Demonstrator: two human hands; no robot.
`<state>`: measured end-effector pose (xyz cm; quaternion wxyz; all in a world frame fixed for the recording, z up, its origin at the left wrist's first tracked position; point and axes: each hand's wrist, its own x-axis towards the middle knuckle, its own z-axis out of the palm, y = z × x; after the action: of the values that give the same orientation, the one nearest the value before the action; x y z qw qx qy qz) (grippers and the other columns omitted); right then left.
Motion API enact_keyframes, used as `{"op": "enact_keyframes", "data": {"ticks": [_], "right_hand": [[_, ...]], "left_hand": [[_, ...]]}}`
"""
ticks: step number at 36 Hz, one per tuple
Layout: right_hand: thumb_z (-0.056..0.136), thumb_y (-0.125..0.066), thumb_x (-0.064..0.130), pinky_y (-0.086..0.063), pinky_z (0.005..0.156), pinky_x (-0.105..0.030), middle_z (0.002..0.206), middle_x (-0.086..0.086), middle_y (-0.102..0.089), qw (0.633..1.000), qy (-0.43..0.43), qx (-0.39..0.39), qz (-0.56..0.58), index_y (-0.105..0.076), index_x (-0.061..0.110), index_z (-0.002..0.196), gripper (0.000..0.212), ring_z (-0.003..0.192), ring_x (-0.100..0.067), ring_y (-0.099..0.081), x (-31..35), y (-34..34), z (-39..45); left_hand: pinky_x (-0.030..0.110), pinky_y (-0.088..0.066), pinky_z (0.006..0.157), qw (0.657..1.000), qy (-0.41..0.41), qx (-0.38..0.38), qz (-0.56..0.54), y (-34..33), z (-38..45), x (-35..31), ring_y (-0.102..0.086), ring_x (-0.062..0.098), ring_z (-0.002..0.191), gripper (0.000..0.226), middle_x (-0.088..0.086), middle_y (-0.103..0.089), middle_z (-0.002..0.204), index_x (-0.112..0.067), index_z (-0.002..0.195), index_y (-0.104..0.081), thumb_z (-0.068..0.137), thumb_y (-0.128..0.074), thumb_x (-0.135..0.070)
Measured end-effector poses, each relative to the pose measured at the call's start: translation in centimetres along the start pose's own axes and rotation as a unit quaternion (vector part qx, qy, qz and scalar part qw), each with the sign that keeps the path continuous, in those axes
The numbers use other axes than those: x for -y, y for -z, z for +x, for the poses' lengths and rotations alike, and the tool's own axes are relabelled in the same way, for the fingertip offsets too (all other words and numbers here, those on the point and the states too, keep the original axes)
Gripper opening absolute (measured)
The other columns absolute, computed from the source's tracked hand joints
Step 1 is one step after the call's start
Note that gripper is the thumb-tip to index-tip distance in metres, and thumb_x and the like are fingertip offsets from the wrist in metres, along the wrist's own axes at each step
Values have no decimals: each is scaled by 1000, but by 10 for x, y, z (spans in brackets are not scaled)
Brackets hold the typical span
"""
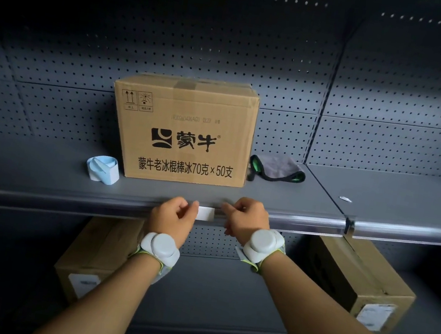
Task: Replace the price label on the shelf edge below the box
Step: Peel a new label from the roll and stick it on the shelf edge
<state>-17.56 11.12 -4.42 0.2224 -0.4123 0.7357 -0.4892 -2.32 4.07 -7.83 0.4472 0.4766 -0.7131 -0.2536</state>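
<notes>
Because the white price label (205, 213) looks a thin, light, bendable paper slip, it is best held by its two ends. It sits on the shelf edge (305, 222) below the cardboard box (183, 130), left hand (173, 217) and right hand (246, 218) apparently pinching either end.

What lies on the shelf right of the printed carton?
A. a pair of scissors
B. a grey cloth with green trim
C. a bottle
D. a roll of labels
B: the grey cloth with green trim lies right of the carton; the label roll sits left.
</notes>
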Motion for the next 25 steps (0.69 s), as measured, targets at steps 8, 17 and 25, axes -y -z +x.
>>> {"op": "enact_keyframes", "data": {"ticks": [8, 17, 25], "right_hand": [[87, -62, 25, -59, 67, -44, 75, -16, -71, 993, 13, -111, 29, -61, 11, 81, 14, 69, -34, -68, -6, 64, 17], [82, -67, 17, -52, 85, -34, 98, -8, -71, 971, -27, -207, -116, -70, 17, 107, 25, 98, -29, -62, -32, 196, 67], [76, -77, 46, -37, 108, -43, 122, -8, -65, 947, -163, -90, -261, -66, 29, 116, 44, 124, -32, -51, -57, 252, 97]], "left_hand": [[33, -55, 58, 991, -73, 42, -108, -62, 6, -73, -62, 14, 58, 21, -8, -65, 69, -32, 88, -63, 94, -47, -20], [22, -52, 78, 969, -117, 216, -27, -153, 41, -163, -67, 16, 86, 19, 3, -73, 98, -17, 103, -73, 87, -63, -15], [17, -43, 82, 925, -84, 359, 85, -227, 66, -206, -64, 21, 104, 31, 7, -68, 117, -14, 117, -67, 86, -67, -20]]}}
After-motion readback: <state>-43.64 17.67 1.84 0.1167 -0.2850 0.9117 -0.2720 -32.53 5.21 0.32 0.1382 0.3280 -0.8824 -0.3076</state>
